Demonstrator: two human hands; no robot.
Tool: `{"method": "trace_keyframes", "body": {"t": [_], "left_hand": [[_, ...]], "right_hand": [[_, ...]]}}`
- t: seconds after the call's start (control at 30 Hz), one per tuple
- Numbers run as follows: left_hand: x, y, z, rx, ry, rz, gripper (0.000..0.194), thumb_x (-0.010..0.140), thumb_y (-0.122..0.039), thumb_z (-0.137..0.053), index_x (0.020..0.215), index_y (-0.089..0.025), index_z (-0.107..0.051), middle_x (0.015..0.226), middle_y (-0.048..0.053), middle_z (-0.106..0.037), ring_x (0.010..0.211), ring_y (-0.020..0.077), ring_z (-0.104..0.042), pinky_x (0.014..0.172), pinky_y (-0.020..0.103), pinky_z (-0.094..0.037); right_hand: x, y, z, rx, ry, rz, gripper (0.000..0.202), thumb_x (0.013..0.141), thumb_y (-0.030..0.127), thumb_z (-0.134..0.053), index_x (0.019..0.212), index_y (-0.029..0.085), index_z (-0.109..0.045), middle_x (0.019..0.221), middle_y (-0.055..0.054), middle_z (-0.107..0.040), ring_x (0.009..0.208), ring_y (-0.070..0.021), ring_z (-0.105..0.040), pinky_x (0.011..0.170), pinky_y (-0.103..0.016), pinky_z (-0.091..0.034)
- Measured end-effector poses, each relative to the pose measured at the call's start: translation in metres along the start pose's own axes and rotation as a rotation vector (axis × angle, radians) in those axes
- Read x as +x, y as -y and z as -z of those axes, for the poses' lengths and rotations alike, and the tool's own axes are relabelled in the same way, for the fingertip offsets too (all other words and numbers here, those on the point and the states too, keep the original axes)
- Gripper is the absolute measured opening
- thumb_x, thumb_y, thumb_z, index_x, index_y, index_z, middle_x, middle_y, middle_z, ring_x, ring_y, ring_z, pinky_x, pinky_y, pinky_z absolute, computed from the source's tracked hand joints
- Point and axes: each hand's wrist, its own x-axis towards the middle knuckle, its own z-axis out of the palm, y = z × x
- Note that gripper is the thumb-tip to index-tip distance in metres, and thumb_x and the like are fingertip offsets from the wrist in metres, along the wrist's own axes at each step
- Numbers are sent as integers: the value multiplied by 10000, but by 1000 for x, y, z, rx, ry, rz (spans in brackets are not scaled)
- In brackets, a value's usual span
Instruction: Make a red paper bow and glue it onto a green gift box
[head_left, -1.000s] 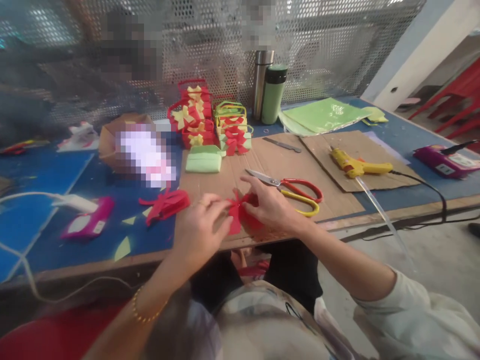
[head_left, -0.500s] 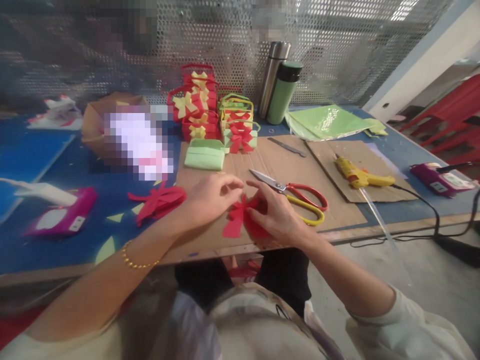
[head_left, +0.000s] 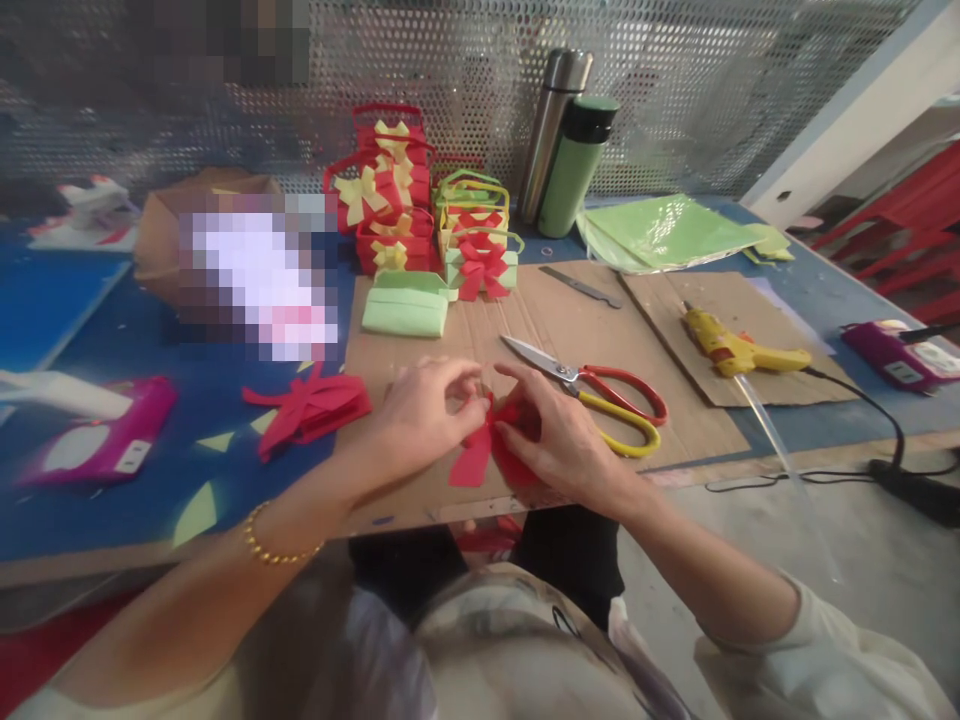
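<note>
Over the front of a cardboard sheet (head_left: 420, 490), both hands close on one red paper bow (head_left: 472, 462). My left hand (head_left: 431, 405) pinches its middle between thumb and fingertips. On the bow's right side, my right hand (head_left: 559, 430) grips it with thumb and fingers, covering much of that half. Two tails of the bow hang toward the table edge. Just right of my right hand lie scissors (head_left: 585, 385) with one red and one yellow handle, blades pointing to the upper left. Several red paper pieces (head_left: 311, 408) are heaped left of my left wrist.
Small red and green paper baskets (head_left: 390, 200) with bows stand at the back, near a folded green paper piece (head_left: 405, 305). Behind are a steel flask (head_left: 551, 130) and a green bottle (head_left: 574, 180). A yellow glue gun (head_left: 739, 350) with a cord rests on cardboard at right, near a craft knife (head_left: 581, 287).
My left thumb and fingertips have come down onto the middle of the bow, where they were a little above it. My right hand keeps its grip. The view has shifted slightly.
</note>
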Motion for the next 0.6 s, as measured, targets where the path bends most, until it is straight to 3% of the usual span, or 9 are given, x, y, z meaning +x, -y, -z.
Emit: {"method": "trace_keyframes", "body": {"t": [0.13,0.23,0.37,0.6], "left_hand": [[7,4,2,-150,65,4,172,846,-259,-607,921,-209,-753,918,44,-789,852,231,-723,799,380,-559],[9,4,1,-102,28,-59,158,807,-189,-609,847,-228,-757,881,29,-784,847,227,-713,810,384,-557],[7,3,-1,-75,20,-125,209,851,-173,-574,851,-233,-774,910,28,-784,901,228,-702,849,393,-551],[3,4,-1,24,26,-210,281,916,-151,-548,933,-254,-809,1020,18,-798,1002,238,-687,958,442,-489]], "right_hand": [[-3,0,-2,35,-19,0,530,860,177,-609,1383,194,-523,892,-32,-736,767,-204,-685,714,-324,-503],[-3,0,-2,30,-14,7,520,855,171,-614,1368,199,-536,886,-33,-746,764,-210,-687,731,-338,-503],[-1,0,0,40,3,6,481,844,153,-620,1318,209,-559,900,-34,-768,795,-217,-709,754,-339,-509],[2,1,2,42,-30,4,212,862,170,-623,1070,209,-609,865,-35,-754,782,-211,-704,725,-312,-486]]}}
